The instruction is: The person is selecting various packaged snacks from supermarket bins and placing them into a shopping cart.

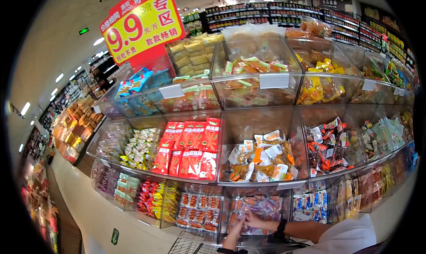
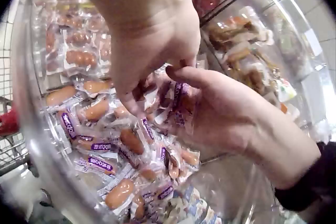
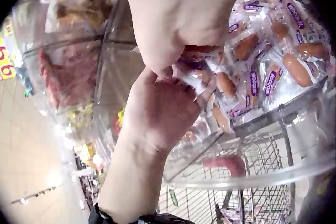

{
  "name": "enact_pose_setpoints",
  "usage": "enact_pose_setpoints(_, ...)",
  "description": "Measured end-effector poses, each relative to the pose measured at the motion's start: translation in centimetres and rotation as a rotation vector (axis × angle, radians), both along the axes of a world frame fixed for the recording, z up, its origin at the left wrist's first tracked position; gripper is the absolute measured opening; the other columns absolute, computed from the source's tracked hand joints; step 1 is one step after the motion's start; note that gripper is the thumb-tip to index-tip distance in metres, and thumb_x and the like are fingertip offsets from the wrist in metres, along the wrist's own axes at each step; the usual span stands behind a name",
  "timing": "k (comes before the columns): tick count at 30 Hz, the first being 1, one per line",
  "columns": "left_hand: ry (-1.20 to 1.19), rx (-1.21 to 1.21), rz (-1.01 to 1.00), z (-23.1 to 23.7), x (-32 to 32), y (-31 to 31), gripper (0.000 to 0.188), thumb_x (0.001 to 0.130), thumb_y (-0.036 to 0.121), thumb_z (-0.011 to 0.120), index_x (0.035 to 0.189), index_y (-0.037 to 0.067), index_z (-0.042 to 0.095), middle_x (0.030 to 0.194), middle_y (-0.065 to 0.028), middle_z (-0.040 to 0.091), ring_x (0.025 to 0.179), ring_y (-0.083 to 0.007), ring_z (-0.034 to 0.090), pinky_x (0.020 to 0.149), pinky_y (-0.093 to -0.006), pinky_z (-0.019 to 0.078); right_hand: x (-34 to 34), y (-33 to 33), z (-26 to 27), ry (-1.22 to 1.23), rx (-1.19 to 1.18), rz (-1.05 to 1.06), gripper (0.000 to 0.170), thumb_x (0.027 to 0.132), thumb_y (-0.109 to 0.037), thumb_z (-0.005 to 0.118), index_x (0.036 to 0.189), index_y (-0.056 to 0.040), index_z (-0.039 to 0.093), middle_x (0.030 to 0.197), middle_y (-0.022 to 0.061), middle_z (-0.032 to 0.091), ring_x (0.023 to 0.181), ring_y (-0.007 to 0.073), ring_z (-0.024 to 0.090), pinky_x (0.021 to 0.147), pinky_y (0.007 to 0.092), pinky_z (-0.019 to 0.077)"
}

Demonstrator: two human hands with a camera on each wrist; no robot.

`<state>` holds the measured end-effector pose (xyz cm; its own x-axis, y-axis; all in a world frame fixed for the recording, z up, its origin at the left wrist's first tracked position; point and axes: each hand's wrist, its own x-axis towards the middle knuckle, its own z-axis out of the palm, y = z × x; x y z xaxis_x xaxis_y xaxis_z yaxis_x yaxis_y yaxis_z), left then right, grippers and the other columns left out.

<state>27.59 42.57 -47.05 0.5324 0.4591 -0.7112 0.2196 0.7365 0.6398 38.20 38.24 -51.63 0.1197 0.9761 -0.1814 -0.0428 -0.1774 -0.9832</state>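
At the lower centre of the head view, we find the bare left hand (image 2: pixel 155 50) and the bare right hand (image 2: pixel 226 108) meeting over small, brown, rounded sausages in clear film with purple labels (image 2: pixel 121 192). The right hand, palm up, is cupped round several wrapped sausages; the left bends its fingers in on the same bunch, its fingertips partly hidden. The remaining sausages lie loose beneath both hands, their film glossy and crinkled.

We note that the glassy, rigid, clear plastic bin (image 3: pixel 262 180) has a curved front rim; its upright side walls bound the hands at left and right, and the tier above overhangs its back. The approach over the front rim is open. Beyond that rim, at the lower right of the right wrist view, we see a grey metal wire cart (image 3: pixel 262 155).

Beside the bin in the head view, we record flat clear packs of reddish-brown rounds (image 1: pixel 199 212) at left and blue-and-white packets (image 1: pixel 310 203) at right. Above stand smooth, red, rectangular packets (image 1: pixel 193 145). Smooth, pale floor (image 1: pixel 95 201) runs along the lower left. A yellow-and-red rectangular sign (image 1: pixel 142 25) rises at upper left; long, dark, stocked shelves (image 1: pixel 235 17) close the background.
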Motion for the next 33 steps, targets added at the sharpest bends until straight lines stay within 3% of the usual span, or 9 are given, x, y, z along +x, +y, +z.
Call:
enact_pose_setpoints(1, -0.021, 0.136, 0.002, 1.5, -0.6, -1.1, 0.059, 0.068, 0.043, 0.052, 0.109, 0.007, 0.032, 0.091, -0.0043, 0.047, 0.08, -0.016, 0.045, 0.068, -0.0287, 0.0371, -0.3, -1.2, 6.8, -0.3, -0.161, 0.086, 0.065, 0.062, -0.025, 0.059, 0.108, 0.0029, 0.022, 0.102, 0.0171, 0.035, 0.099, 0.0239, 0.036, 0.083, 0.0305, 0.0299)
enact_pose_setpoints(5, -0.079, 0.367, 0.153, 1.4, -6.5, -5.6, 0.064, 0.065, 0.034, 0.06, 0.106, -0.003, 0.029, 0.095, -0.0102, 0.045, 0.086, -0.0168, 0.044, 0.075, -0.0262, 0.0345, -6.2, -4.0, 4.2, -0.372, -0.085, 0.225, 0.069, 0.063, -0.02, 0.058, 0.114, 0.0014, 0.016, 0.105, 0.0172, 0.035, 0.101, 0.0234, 0.035, 0.083, 0.0306, 0.0296)
enact_pose_setpoints(9, -0.009, 0.279, 0.355, 5.0, -14.1, -10.2, 0.034, 0.071, 0.023, 0.055, 0.093, 0.002, 0.04, 0.076, -0.0034, 0.047, 0.065, -0.0092, 0.045, 0.055, -0.019, 0.0374, -12.2, -6.9, 5.6, 0.489, 0.046, 0.481, 0.069, 0.068, -0.019, 0.057, 0.116, -0.0005, 0.011, 0.107, 0.0127, 0.034, 0.098, 0.0172, 0.036, 0.077, 0.0256, 0.0341)
enact_pose_setpoints(11, 0.004, 0.16, 0.604, 7.7, -16.9, -13.2, 0.023, 0.073, 0.02, 0.05, 0.088, 0.004, 0.044, 0.066, 0.0006, 0.045, 0.053, -0.0064, 0.039, 0.045, -0.0172, 0.032, -13.6, -7.5, 9.2, -0.079, -0.236, 0.699, 0.07, 0.067, -0.024, 0.059, 0.116, -0.0031, 0.014, 0.105, 0.011, 0.035, 0.093, 0.0158, 0.038, 0.076, 0.0237, 0.0341)
enact_pose_setpoints(15, 0.098, 0.124, 0.652, 7.8, -23.0, -18.6, 0.021, 0.075, 0.022, 0.046, 0.086, 0.005, 0.048, 0.065, 0.0007, 0.045, 0.052, -0.0056, 0.039, 0.043, -0.0171, 0.0315, -18.8, -11.1, 9.1, 0.197, -0.437, 0.729, 0.058, 0.068, -0.023, 0.059, 0.111, -0.0039, 0.025, 0.103, 0.0086, 0.037, 0.092, 0.0131, 0.039, 0.076, 0.0242, 0.0346)
enact_pose_setpoints(17, 0.066, 0.058, 0.504, 2.5, -26.5, -21.8, 0.029, 0.076, 0.028, 0.044, 0.096, 0.007, 0.048, 0.086, 0.0005, 0.049, 0.074, -0.0081, 0.044, 0.063, -0.022, 0.038, -21.1, -12.9, 8.7, 0.262, -0.52, 0.827, 0.053, 0.068, -0.027, 0.058, 0.107, -0.0054, 0.03, 0.095, 0.0057, 0.043, 0.084, 0.0107, 0.043, 0.069, 0.0236, 0.0381)
enact_pose_setpoints(22, 0.023, -0.043, 0.631, 4.6, -31.2, -27.4, 0.029, 0.076, 0.025, 0.045, 0.098, 0.006, 0.045, 0.085, 0.0005, 0.049, 0.069, -0.0056, 0.045, 0.056, -0.0156, 0.0379, -26.4, -16.0, 8.9, 0.031, -0.745, 0.895, 0.051, 0.066, -0.028, 0.059, 0.102, -0.0019, 0.034, 0.088, 0.0079, 0.047, 0.071, 0.0112, 0.048, 0.056, 0.0215, 0.0409)
enact_pose_setpoints(28, -0.167, -0.034, 0.816, 3.9, -36.3, -29.5, 0.037, 0.074, 0.021, 0.049, 0.104, 0.001, 0.038, 0.091, -0.0034, 0.047, 0.077, -0.0086, 0.046, 0.062, -0.0192, 0.0387, -32.5, -17.8, 7.2, 0.184, -0.645, 0.786, 0.057, 0.063, -0.034, 0.06, 0.099, 0.004, 0.037, 0.073, 0.007, 0.048, 0.06, 0.0121, 0.045, 0.048, 0.0204, 0.0357)
enact_pose_setpoints(33, 0.132, -0.077, 0.747, 2.3, -38.7, -29.6, 0.056, 0.07, 0.018, 0.052, 0.114, -0.003, 0.024, 0.1, -0.0129, 0.042, 0.089, -0.0156, 0.044, 0.072, -0.0222, 0.0359, -34.3, -16.9, 1.2, -0.217, -0.543, 0.855, 0.048, 0.067, -0.025, 0.054, 0.101, 0.004, 0.037, 0.079, 0.0086, 0.049, 0.066, 0.0138, 0.047, 0.053, 0.0238, 0.0378)
